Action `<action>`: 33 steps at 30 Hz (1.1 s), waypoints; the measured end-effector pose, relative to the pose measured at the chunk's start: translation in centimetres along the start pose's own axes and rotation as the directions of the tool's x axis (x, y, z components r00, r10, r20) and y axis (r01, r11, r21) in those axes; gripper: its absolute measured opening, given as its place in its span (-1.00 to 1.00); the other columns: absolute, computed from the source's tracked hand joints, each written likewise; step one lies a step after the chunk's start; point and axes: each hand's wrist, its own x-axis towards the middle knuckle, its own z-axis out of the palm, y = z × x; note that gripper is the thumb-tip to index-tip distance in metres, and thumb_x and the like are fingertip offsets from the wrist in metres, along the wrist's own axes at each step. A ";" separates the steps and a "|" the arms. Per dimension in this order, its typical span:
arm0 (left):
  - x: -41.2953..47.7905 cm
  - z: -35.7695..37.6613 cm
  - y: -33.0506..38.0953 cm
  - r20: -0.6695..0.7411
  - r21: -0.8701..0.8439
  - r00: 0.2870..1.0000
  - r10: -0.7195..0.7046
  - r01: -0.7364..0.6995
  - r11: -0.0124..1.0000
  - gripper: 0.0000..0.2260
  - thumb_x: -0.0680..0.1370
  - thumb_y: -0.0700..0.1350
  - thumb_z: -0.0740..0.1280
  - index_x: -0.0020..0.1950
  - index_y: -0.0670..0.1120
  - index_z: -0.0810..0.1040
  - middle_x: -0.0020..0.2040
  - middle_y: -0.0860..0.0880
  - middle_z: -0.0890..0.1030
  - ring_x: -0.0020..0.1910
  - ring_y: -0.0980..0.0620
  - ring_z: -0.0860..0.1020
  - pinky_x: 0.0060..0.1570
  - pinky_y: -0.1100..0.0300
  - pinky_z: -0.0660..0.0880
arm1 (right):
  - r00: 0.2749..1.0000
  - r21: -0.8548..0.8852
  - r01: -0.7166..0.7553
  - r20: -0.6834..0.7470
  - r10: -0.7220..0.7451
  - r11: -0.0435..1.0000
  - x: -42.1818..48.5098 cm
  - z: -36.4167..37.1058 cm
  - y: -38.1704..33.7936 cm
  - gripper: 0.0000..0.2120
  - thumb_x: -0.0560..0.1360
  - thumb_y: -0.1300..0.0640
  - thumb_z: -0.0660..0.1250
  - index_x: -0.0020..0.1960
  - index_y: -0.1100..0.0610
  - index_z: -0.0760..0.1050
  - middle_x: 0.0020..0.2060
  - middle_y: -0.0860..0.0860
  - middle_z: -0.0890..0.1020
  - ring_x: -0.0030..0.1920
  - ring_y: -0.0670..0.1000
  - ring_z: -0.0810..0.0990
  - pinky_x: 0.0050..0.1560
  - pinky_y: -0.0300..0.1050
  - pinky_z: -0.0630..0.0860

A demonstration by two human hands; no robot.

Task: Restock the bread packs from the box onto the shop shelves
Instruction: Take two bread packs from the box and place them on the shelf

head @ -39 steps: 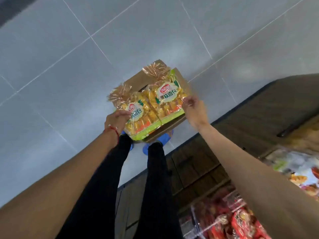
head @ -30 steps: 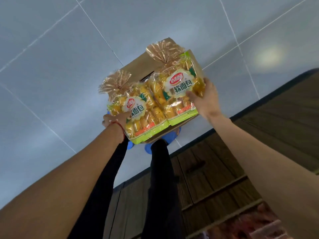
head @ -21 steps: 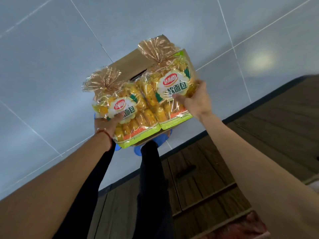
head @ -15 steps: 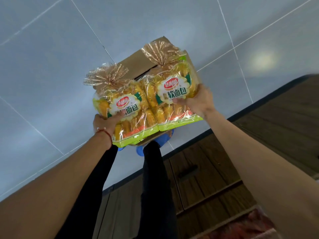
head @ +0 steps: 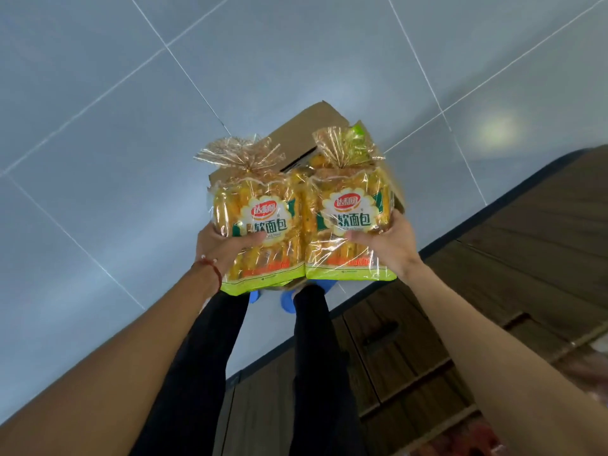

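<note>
I hold two yellow bread packs side by side above the cardboard box (head: 306,126) on the floor. My left hand (head: 223,248) grips the left bread pack (head: 260,222) from its lower left, thumb across the front. My right hand (head: 388,245) grips the right bread pack (head: 352,212) from its lower right. Both packs have gathered clear plastic tops and green bottom edges. They hide most of the box; only its far flap and edges show.
Grey tiled floor (head: 131,126) fills the left and top. A dark wooden shelf base with cabinet doors (head: 411,350) runs along the right. Red packaged goods (head: 477,436) show at the bottom right. My legs and blue shoes (head: 289,301) stand below the packs.
Both packs have come up out of the box and toward me. They now sit level and closer together, nearer the camera.
</note>
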 end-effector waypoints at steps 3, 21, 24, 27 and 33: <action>-2.4 -3.3 1.9 0.030 -0.002 0.999 0.035 -0.035 0.999 -0.58 0.21 -0.13 0.66 0.02 -0.01 0.66 -0.06 -0.03 0.72 -0.10 -0.03 0.70 -0.08 0.12 0.63 | 0.999 0.067 0.027 -0.019 -0.026 0.997 -3.4 1.0 -1.1 -0.22 0.21 -0.02 0.72 0.33 0.01 0.44 0.11 -0.09 0.71 0.13 0.00 0.69 0.22 0.17 0.64; -23.7 -23.7 7.0 -0.080 -0.211 0.925 0.372 -0.380 0.901 -0.57 0.27 -0.19 0.63 0.02 0.08 0.56 -0.07 0.14 0.67 -0.17 0.19 0.67 -0.29 0.30 0.58 | 0.932 0.191 0.362 -0.085 -0.352 0.912 -26.4 2.7 -18.4 -0.20 0.12 -0.11 0.74 0.28 -0.13 0.49 0.12 -0.12 0.72 0.15 -0.05 0.69 0.22 0.13 0.64; -27.7 -26.2 6.5 -0.139 -0.211 0.894 0.425 -0.446 0.870 -0.58 0.27 -0.18 0.64 0.02 0.08 0.57 -0.06 0.12 0.69 -0.13 0.15 0.67 -0.27 0.28 0.60 | 0.897 0.196 0.441 -0.077 -0.434 0.876 -30.2 2.7 -20.1 -0.27 0.22 0.02 0.72 0.30 -0.08 0.46 0.12 -0.12 0.70 0.13 -0.09 0.68 0.16 0.00 0.66; -31.4 -28.9 6.2 -0.198 -0.199 0.859 0.471 -0.506 0.839 -0.49 0.25 -0.15 0.65 0.15 -0.04 0.60 -0.01 0.03 0.71 -0.05 0.02 0.69 -0.12 0.10 0.64 | 0.867 0.203 0.497 -0.066 -0.494 0.844 -33.9 2.5 -21.7 -0.30 0.24 0.05 0.72 0.29 -0.06 0.48 0.10 -0.11 0.71 0.10 -0.06 0.71 0.05 -0.04 0.70; -37.7 -33.6 8.3 -0.329 -0.211 0.773 0.542 -0.619 0.756 -0.50 0.28 -0.16 0.63 0.18 -0.05 0.58 -0.04 0.10 0.69 -0.09 0.12 0.67 -0.18 0.22 0.63 | 0.794 0.248 0.596 -0.038 -0.607 0.764 -39.7 2.0 -26.7 -0.36 0.21 0.05 0.73 0.19 -0.16 0.50 0.04 -0.16 0.73 0.05 -0.05 0.74 0.02 0.09 0.72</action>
